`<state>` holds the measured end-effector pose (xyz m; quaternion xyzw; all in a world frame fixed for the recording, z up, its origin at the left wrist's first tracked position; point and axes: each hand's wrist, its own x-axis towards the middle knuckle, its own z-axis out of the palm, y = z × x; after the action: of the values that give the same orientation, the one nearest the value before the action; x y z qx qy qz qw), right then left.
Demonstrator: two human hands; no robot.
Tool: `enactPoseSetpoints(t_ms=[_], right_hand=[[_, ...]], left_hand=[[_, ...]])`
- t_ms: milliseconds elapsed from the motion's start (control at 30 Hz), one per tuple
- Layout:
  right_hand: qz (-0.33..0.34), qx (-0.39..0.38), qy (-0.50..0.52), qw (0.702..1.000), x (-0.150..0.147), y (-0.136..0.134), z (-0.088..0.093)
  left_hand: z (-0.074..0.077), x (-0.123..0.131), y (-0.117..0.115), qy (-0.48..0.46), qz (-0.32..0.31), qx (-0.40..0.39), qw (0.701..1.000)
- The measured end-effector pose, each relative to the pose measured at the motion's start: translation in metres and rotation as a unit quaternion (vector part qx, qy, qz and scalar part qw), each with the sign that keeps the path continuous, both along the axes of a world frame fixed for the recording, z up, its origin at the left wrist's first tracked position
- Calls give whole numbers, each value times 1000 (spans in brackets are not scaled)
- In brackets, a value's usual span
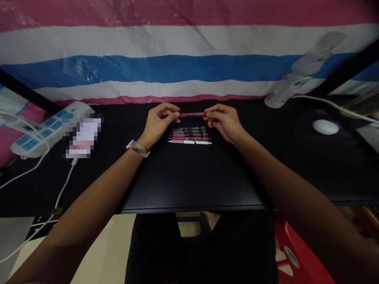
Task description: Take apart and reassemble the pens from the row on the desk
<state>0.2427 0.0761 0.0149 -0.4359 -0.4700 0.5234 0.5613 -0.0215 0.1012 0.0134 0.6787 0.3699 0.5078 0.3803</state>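
A red pen with a clear barrel (pixel 194 114) lies level between my two hands, close to the back of the black desk (pixel 192 177). My left hand (pixel 161 122) pinches its left end between thumb and fingertips. At the opposite end, the fingers of my right hand (pixel 223 121) are closed on the pen's red tip. Just in front of the hands, several pens rest side by side in a stack of rows: dark clear ones (pixel 189 130), a pink and red pen (pixel 191 138), and a white pen (pixel 194 142) nearest me.
A white power strip (pixel 32 144) and a blurred-out phone (pixel 84 138) on a cable are at the left. To the right stand a clear bottle (pixel 278 96) and a white mouse (pixel 325 127). A striped sheet (pixel 177 67) hangs behind the desk; a red stool (pixel 299 252) is below right.
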Motion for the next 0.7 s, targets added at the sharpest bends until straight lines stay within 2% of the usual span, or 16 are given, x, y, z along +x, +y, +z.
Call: enactPoseSetpoints(t_ms=[400,700], right_hand=[[-14,10,13,1000,-1,-2,1],[-4,-3,22,1000,1,0,1]], left_hand=[[-3,1,0,4,6,-14,1000],[-3,0,1,52,47,49,996]])
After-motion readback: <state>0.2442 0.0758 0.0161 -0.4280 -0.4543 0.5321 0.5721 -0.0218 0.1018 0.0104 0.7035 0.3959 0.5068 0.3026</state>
